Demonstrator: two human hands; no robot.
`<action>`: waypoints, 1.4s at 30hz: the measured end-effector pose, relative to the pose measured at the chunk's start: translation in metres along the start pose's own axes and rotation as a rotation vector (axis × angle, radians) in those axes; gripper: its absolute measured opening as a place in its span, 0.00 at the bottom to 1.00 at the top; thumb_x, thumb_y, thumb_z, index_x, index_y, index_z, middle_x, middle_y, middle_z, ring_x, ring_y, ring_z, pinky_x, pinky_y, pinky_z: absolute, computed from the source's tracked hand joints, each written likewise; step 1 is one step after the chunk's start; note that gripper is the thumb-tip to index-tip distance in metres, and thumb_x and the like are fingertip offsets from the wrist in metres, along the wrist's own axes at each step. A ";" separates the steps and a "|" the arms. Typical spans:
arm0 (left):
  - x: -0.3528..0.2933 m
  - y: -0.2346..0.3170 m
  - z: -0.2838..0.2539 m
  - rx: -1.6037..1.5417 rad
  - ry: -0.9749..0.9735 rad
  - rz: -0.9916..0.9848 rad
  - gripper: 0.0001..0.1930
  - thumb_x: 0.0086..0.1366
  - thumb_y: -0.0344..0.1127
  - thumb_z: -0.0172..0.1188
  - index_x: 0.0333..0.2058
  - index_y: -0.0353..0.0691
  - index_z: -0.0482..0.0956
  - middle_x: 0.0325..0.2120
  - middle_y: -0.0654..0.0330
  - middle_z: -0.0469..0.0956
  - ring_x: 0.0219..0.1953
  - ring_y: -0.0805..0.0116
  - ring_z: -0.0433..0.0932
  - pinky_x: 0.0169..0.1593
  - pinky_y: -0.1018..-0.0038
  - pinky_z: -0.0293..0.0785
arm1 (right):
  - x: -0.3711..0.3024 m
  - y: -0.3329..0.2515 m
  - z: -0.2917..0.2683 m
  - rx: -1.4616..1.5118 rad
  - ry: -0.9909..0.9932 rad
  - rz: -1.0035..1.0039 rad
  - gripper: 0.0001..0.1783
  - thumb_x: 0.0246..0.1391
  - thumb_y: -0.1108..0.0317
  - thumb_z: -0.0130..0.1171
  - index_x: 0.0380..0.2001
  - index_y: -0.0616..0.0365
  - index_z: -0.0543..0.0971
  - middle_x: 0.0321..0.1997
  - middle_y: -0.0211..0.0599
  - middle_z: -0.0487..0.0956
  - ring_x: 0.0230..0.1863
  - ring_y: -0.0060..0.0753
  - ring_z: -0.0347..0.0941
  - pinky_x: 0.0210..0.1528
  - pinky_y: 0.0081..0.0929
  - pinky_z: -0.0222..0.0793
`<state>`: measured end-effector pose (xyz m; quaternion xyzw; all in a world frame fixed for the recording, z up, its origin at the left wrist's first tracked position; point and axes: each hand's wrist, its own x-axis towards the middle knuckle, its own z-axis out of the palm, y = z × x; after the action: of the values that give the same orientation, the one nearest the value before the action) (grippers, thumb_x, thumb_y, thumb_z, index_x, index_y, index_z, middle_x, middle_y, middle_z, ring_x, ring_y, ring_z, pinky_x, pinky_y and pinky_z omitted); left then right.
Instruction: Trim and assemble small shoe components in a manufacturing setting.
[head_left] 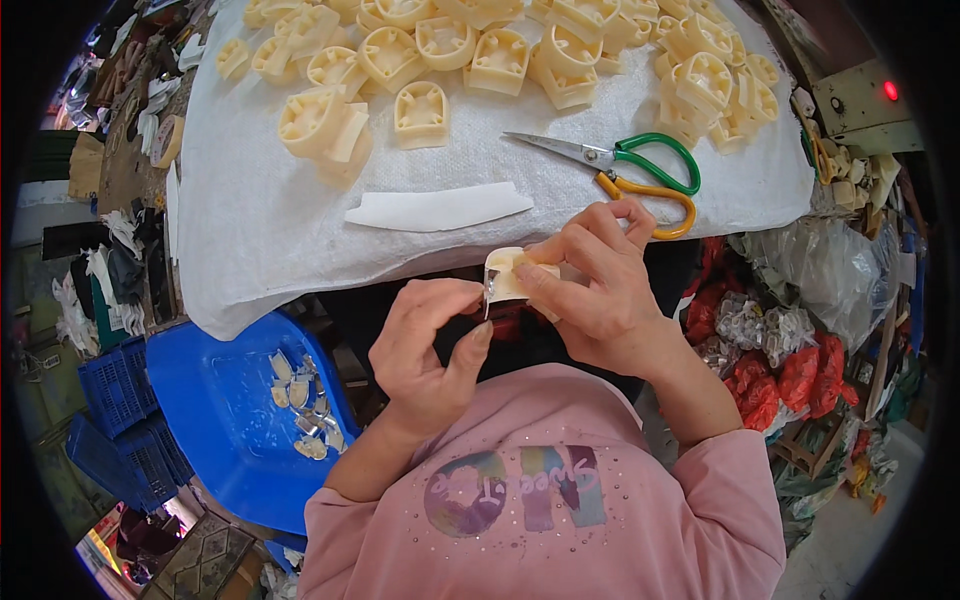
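My right hand [600, 285] grips a small cream moulded plastic piece [508, 277] between thumb and fingers, just beyond the table's near edge. A thin, shiny silvery plate [487, 298], seen nearly edge-on, lies against the piece's left end. My left hand [425, 345] is closed on this plate, with the index finger behind it and the thumb near its lower end. How firmly plate and piece are joined, I cannot tell. Beyond my hands lie a curved white strip [440, 207] and scissors [605, 157] with one green and one orange handle, blades apart.
Many cream moulded pieces [420, 115] cover the far part of the white-sheeted table [250, 220]. At the lower left, a blue basin [215, 400] holds several shiny silvery pieces [305, 400]. Blue crates [120, 385] stand left of it. Red plastic bags [790, 375] lie at right.
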<state>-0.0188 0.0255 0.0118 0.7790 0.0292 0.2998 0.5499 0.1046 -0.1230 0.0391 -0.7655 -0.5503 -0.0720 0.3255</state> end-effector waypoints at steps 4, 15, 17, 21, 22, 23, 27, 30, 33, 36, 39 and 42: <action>0.004 0.003 0.008 0.131 0.080 0.098 0.07 0.58 0.26 0.61 0.32 0.27 0.76 0.31 0.50 0.77 0.31 0.65 0.74 0.36 0.75 0.70 | -0.002 -0.003 0.001 -0.007 -0.020 0.019 0.21 0.30 0.70 0.64 0.35 0.48 0.76 0.27 0.28 0.67 0.35 0.34 0.63 0.45 0.47 0.49; 0.006 0.014 0.010 -0.169 0.128 -0.393 0.04 0.61 0.25 0.57 0.29 0.29 0.75 0.24 0.60 0.72 0.25 0.77 0.69 0.29 0.81 0.67 | -0.005 -0.002 0.005 0.002 -0.107 0.022 0.21 0.30 0.75 0.60 0.35 0.52 0.74 0.26 0.30 0.65 0.35 0.34 0.62 0.41 0.43 0.48; 0.005 0.010 0.012 -0.223 0.151 -0.418 0.04 0.61 0.26 0.57 0.29 0.30 0.75 0.23 0.61 0.71 0.24 0.77 0.68 0.28 0.82 0.65 | -0.006 -0.003 0.005 -0.008 -0.126 0.021 0.21 0.29 0.76 0.60 0.35 0.52 0.74 0.26 0.30 0.65 0.35 0.35 0.62 0.41 0.43 0.48; 0.004 0.013 0.007 0.061 -0.018 -0.285 0.04 0.61 0.26 0.58 0.30 0.30 0.76 0.22 0.62 0.68 0.23 0.78 0.66 0.26 0.82 0.60 | -0.010 0.000 0.008 -0.008 -0.133 0.014 0.22 0.27 0.76 0.61 0.35 0.53 0.74 0.25 0.30 0.64 0.34 0.35 0.62 0.39 0.41 0.48; 0.004 0.013 0.007 0.060 -0.023 -0.286 0.04 0.61 0.26 0.58 0.30 0.30 0.76 0.22 0.62 0.68 0.23 0.78 0.66 0.26 0.82 0.60 | -0.012 0.000 0.009 -0.008 -0.132 0.019 0.22 0.27 0.76 0.61 0.35 0.53 0.74 0.25 0.30 0.64 0.34 0.35 0.62 0.39 0.41 0.48; 0.005 0.013 0.007 0.130 -0.033 -0.187 0.04 0.60 0.26 0.58 0.31 0.30 0.76 0.22 0.63 0.68 0.23 0.77 0.65 0.26 0.82 0.59 | -0.012 -0.001 0.010 -0.007 -0.118 0.033 0.22 0.26 0.76 0.61 0.34 0.52 0.74 0.25 0.30 0.64 0.34 0.35 0.62 0.38 0.41 0.47; 0.003 0.014 0.009 0.244 -0.037 -0.077 0.05 0.60 0.26 0.59 0.33 0.30 0.77 0.23 0.62 0.69 0.25 0.76 0.66 0.28 0.82 0.60 | -0.013 -0.001 0.012 0.025 -0.094 0.078 0.21 0.26 0.77 0.62 0.32 0.52 0.75 0.25 0.30 0.66 0.33 0.34 0.63 0.38 0.40 0.47; 0.006 0.011 0.006 0.074 -0.041 -0.143 0.06 0.60 0.28 0.60 0.34 0.31 0.78 0.25 0.62 0.71 0.28 0.75 0.67 0.30 0.82 0.62 | -0.011 0.002 0.008 0.071 -0.042 0.092 0.20 0.28 0.78 0.61 0.32 0.51 0.76 0.27 0.29 0.68 0.34 0.32 0.64 0.40 0.39 0.47; 0.002 -0.004 0.007 -0.197 -0.056 -0.242 0.08 0.59 0.31 0.62 0.34 0.32 0.79 0.27 0.62 0.72 0.30 0.74 0.67 0.33 0.81 0.63 | -0.013 0.005 0.010 0.197 -0.035 0.098 0.20 0.30 0.79 0.60 0.33 0.51 0.76 0.28 0.29 0.69 0.35 0.31 0.65 0.41 0.40 0.46; 0.001 -0.009 0.013 -0.319 -0.042 -0.231 0.09 0.60 0.33 0.62 0.33 0.33 0.79 0.26 0.62 0.72 0.30 0.75 0.67 0.31 0.82 0.62 | -0.018 0.004 0.011 0.290 -0.034 0.119 0.21 0.29 0.80 0.59 0.33 0.52 0.76 0.28 0.29 0.69 0.35 0.32 0.65 0.42 0.39 0.47; 0.005 -0.003 0.014 -0.177 -0.037 -0.163 0.09 0.60 0.33 0.62 0.31 0.32 0.77 0.26 0.62 0.71 0.27 0.76 0.66 0.29 0.82 0.62 | -0.018 0.004 0.011 0.318 -0.052 0.121 0.21 0.28 0.81 0.58 0.33 0.53 0.76 0.27 0.30 0.68 0.35 0.34 0.65 0.42 0.39 0.48; 0.009 -0.003 0.014 0.002 -0.058 -0.021 0.09 0.61 0.31 0.60 0.27 0.32 0.74 0.22 0.61 0.70 0.23 0.75 0.64 0.25 0.81 0.59 | -0.016 0.002 0.008 0.262 -0.114 0.103 0.21 0.28 0.81 0.58 0.33 0.54 0.76 0.26 0.30 0.67 0.35 0.33 0.64 0.42 0.39 0.49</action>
<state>-0.0031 0.0182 0.0101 0.7875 0.0217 0.2712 0.5529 0.0981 -0.1320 0.0247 -0.7466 -0.5325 0.0610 0.3940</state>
